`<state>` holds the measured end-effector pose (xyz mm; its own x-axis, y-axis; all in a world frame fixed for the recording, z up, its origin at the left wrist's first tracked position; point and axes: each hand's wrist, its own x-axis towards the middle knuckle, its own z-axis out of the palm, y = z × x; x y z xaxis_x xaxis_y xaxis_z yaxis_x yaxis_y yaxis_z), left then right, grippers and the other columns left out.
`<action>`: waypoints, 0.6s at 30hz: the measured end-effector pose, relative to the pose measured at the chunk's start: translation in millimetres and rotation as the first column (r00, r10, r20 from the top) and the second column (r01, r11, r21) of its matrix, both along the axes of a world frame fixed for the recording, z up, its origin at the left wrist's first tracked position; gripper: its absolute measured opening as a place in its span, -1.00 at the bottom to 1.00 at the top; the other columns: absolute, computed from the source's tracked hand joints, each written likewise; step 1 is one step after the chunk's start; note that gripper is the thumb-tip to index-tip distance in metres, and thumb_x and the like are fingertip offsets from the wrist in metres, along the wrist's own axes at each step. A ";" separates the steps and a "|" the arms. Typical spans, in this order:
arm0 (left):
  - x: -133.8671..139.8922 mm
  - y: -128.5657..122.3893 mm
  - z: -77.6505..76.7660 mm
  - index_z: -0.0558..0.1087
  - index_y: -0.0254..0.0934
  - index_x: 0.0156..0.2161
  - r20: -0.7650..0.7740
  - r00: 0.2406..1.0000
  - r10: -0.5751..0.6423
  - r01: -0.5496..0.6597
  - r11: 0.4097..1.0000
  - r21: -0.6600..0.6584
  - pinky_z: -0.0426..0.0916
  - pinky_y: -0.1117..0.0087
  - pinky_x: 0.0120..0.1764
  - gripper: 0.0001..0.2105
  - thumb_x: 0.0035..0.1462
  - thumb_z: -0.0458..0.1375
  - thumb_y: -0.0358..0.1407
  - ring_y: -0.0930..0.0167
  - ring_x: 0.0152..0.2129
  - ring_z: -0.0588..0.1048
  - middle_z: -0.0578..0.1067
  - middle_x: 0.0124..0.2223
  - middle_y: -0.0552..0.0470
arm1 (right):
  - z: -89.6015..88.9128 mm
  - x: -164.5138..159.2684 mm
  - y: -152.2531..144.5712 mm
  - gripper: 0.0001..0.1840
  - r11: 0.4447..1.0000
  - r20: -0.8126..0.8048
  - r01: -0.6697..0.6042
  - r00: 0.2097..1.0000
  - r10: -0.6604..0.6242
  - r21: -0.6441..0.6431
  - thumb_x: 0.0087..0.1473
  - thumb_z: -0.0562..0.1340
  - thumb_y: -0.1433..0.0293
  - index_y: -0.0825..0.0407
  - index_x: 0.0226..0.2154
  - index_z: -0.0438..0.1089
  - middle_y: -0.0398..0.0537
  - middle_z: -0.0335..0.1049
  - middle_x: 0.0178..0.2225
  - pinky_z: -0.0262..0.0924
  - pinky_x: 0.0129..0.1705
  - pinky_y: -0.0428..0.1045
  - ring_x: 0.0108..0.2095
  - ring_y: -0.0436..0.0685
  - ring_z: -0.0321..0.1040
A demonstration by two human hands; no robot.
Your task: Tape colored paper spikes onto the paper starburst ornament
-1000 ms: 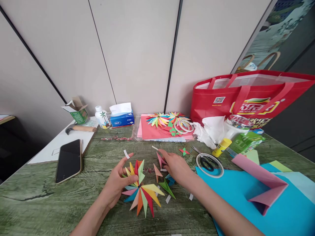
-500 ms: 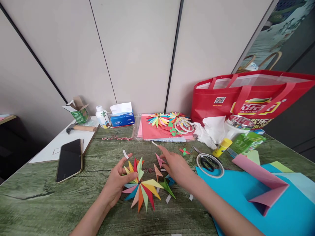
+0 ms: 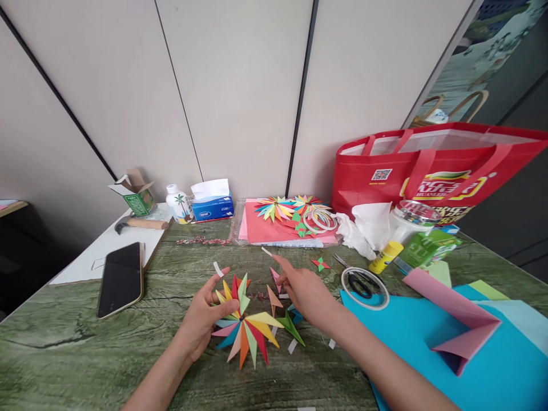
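Observation:
My left hand [image 3: 205,311] pinches a multicoloured folded-paper star [image 3: 252,334] near its upper left, thumb on top. A white strip [image 3: 218,269] clings to that hand's index fingertip. To its right, my right hand [image 3: 306,288] has its thumb and a bent finger on a pink folded paper point [image 3: 276,278]. Its index finger stretches forward with another white strip [image 3: 266,250] on the tip. Close by lie a peach paper point [image 3: 274,298], a green paper point [image 3: 292,328] and a blue piece [image 3: 295,313], partly covered by my right hand.
Blue paper sheets [image 3: 411,342], a folded pink sheet [image 3: 462,319], a tape roll [image 3: 346,291], scissors [image 3: 359,284] and a glue stick [image 3: 386,257] lie at right. Behind stand a red bag [image 3: 363,177] and tissue box [image 3: 213,208]. A phone [image 3: 121,279] and hammer [image 3: 145,223] lie left.
The pink paper point has turned steeper under my right fingers, and that hand has shifted slightly left. My left hand and the star stay almost still.

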<state>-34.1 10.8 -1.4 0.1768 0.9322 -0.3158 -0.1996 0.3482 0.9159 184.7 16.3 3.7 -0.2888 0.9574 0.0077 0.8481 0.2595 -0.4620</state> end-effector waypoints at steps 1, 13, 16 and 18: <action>0.2 0.0 0.1 0.03 -0.17 0.21 -0.003 1.000 0.002 -0.002 1.000 -0.001 0.32 0.44 -0.42 -0.08 -0.29 0.36 -0.36 0.36 -0.58 0.50 0.48 -0.62 0.17 | -0.2 1.0 1.0 -0.30 1.000 0.049 0.031 0.998 -0.031 -0.002 -0.07 0.03 0.63 0.07 0.16 -0.07 0.01 0.47 -0.32 0.13 -0.33 -0.07 -0.29 0.15 0.39; -1.0 -1.0 5.1 0.20 -0.19 0.14 0.164 0.986 -0.007 0.009 1.000 -0.013 0.35 0.47 -0.49 -0.20 -0.30 0.36 -0.36 0.41 -0.62 0.49 0.55 -0.51 0.07 | -6.4 -2.0 0.2 -0.27 0.978 -0.266 -0.173 0.943 0.199 0.119 -0.01 -0.04 0.64 0.05 0.21 -0.24 0.08 0.27 0.01 0.12 -0.03 0.03 0.02 0.10 0.17; -2.1 -1.5 6.4 0.23 -0.17 0.12 0.225 0.973 -0.040 0.038 0.999 0.014 0.29 0.52 -0.62 -0.23 -0.30 0.36 -0.36 0.48 -0.74 0.42 0.54 -0.54 0.09 | -12.0 -15.1 -2.2 -0.22 0.951 -0.289 -0.294 0.906 0.308 0.095 -0.02 -0.05 0.67 0.03 0.22 -0.32 0.06 0.21 0.07 0.02 0.07 0.09 0.09 0.09 0.09; -1.9 -2.1 6.5 0.21 -0.17 0.13 0.234 0.971 -0.048 0.042 0.999 0.031 0.25 0.56 -0.67 -0.22 -0.28 0.35 -0.37 0.54 -0.78 0.37 0.54 -0.53 0.10 | -13.5 -23.0 -0.1 -0.23 0.947 -0.256 -0.307 0.912 0.320 0.088 -0.03 -0.04 0.68 0.05 0.22 -0.28 0.07 0.23 0.05 -0.03 0.09 0.13 0.08 0.11 0.10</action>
